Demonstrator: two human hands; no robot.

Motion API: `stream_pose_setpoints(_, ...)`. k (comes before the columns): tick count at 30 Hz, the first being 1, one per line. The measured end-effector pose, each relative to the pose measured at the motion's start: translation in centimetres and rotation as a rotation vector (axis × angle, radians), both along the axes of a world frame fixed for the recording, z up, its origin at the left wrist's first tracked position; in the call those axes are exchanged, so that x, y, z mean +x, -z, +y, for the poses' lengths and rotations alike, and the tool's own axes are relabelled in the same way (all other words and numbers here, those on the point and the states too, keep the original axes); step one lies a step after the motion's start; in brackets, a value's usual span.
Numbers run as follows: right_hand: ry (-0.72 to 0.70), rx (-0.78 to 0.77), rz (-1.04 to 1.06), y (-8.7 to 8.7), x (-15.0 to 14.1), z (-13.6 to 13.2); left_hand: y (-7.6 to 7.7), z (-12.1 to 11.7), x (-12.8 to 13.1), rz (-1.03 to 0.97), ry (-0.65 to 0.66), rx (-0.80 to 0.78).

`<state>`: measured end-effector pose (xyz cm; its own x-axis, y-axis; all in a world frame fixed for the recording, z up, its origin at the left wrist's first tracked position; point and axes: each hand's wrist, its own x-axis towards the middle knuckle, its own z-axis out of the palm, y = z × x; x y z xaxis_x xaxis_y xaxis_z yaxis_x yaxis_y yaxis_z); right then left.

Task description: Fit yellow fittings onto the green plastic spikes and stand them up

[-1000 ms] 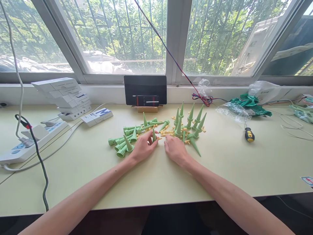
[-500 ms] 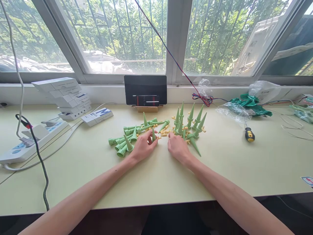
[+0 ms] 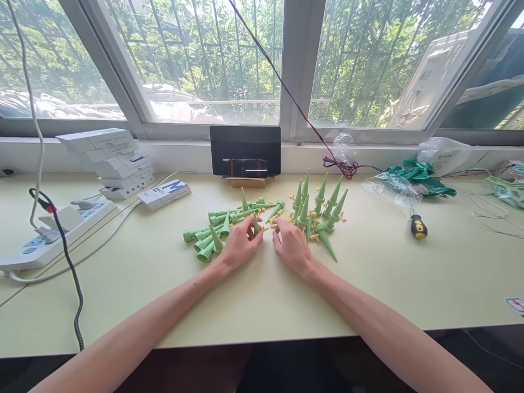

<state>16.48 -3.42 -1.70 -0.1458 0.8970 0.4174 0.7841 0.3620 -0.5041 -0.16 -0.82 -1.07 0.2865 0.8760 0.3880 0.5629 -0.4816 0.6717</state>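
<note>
while handheld, cone upright (tip up)

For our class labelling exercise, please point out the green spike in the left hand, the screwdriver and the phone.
Green spike (image 3: 256,225), head view: on its tapered body.
Screwdriver (image 3: 418,227), head view: on its handle.
Phone (image 3: 248,168), head view: on its screen.

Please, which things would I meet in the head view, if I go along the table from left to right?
Power strip, single white box, nearest green tube, left hand, right hand, toppled green spike, yellow-and-black screwdriver, blue-edged sticker.
</note>
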Motion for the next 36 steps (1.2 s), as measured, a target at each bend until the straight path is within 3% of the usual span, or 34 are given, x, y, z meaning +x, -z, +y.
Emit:
stream_pose_setpoints(12, -0.053, -0.051, -0.092, 0.9, 0.0, 2.2, -0.7, -0.5, 0.3, -0.018, -0.042, -0.035)
stream_pose_setpoints(24, -0.086, -0.046, -0.027, 1.0, 0.3, 2.5, -0.5, -0.4, 0.2, -0.073, -0.034, -0.042)
stream_pose_setpoints(36, -0.067, -0.102, -0.009, 1.1, 0.1, 2.3, -0.7, -0.5, 0.3, -0.267, -0.047, -0.026)
